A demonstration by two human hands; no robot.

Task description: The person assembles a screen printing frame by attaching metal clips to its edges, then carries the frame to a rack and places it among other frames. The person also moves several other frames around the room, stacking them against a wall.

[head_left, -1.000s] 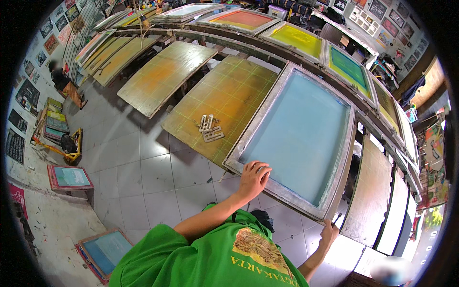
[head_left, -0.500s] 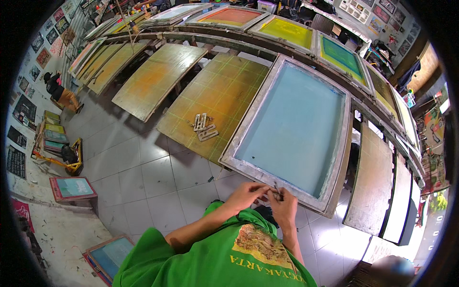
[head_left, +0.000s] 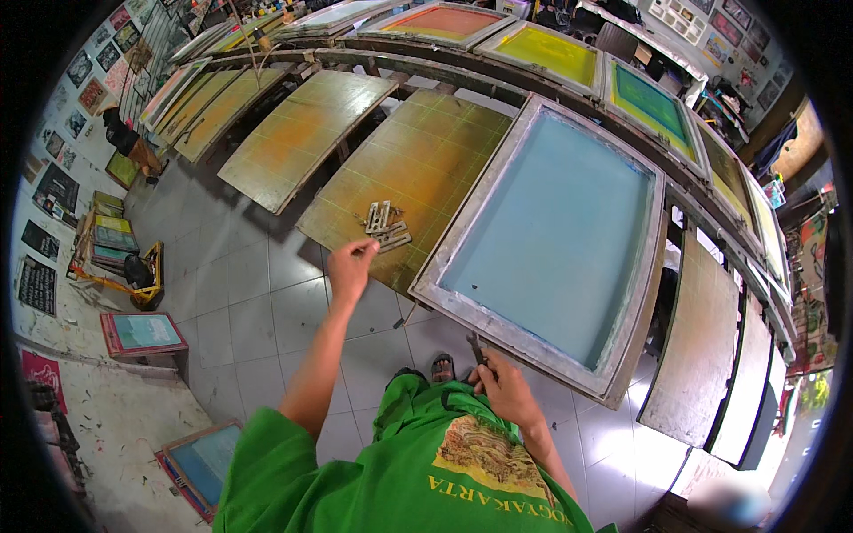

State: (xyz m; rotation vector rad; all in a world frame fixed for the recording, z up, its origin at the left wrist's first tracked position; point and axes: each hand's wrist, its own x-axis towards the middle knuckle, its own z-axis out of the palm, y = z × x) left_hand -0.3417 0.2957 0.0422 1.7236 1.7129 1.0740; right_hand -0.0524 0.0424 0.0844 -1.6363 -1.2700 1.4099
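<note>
My left hand (head_left: 352,266) is stretched out over the near corner of a yellowed wooden board (head_left: 426,160). Its fingers are pinched together, and what they hold, if anything, is too small to make out. Just beyond the fingertips lie several slotted metal plates (head_left: 391,238) in a loose pile, with small hardware among them. Low in front of my body, my right hand (head_left: 505,389) is closed around a dark, slim wrench (head_left: 477,348) whose head points away from me. That wrench is beside the near edge of a framed blue printing screen (head_left: 555,231), which lies tilted on its board.
More boards (head_left: 306,133) stand in a row left and right. Behind them run framed screens in yellow (head_left: 544,60), green and orange. Smaller screens (head_left: 147,331) lean at the left by a yellow rack (head_left: 153,282). A person (head_left: 129,142) stands far left.
My hands were together at the screen's near edge and are now apart. The left has reached forward and left to the metal plates. The right has drawn down slightly with the wrench.
</note>
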